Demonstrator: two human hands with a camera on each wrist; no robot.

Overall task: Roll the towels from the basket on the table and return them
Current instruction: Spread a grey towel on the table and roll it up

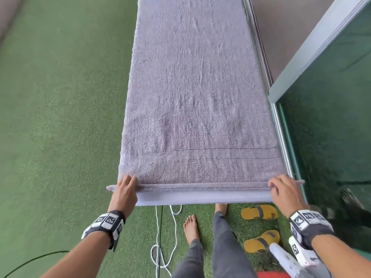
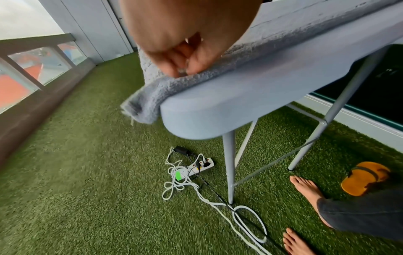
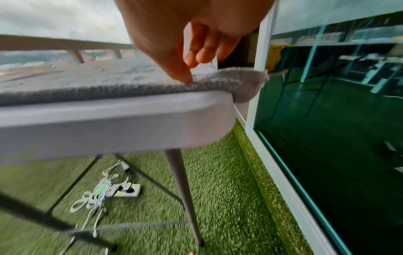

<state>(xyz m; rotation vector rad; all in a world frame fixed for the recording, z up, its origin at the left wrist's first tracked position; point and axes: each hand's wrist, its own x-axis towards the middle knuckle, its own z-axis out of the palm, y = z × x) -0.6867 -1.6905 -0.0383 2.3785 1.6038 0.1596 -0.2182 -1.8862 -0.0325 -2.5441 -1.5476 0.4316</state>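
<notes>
A long grey towel (image 1: pixel 192 97) lies flat along the grey table (image 1: pixel 200 198) and covers nearly all of its top. Its near hem is turned over into a thin first fold along the table's front edge. My left hand (image 1: pixel 126 187) grips the left end of that fold; in the left wrist view its curled fingers (image 2: pixel 183 67) pinch the towel (image 2: pixel 174 86), whose corner droops past the table's corner. At the right end my right hand (image 1: pixel 281 187) holds the fold, with the thumb (image 3: pixel 183 77) pressed onto the towel (image 3: pixel 87 89). No basket is in view.
A glass door (image 1: pixel 331 117) with a metal frame runs close along the table's right side. Green turf covers the floor. Under the table lie a power strip (image 2: pixel 200 166) and white cords (image 1: pixel 166 247). Yellow sandals (image 1: pixel 259 212) sit beside my bare feet.
</notes>
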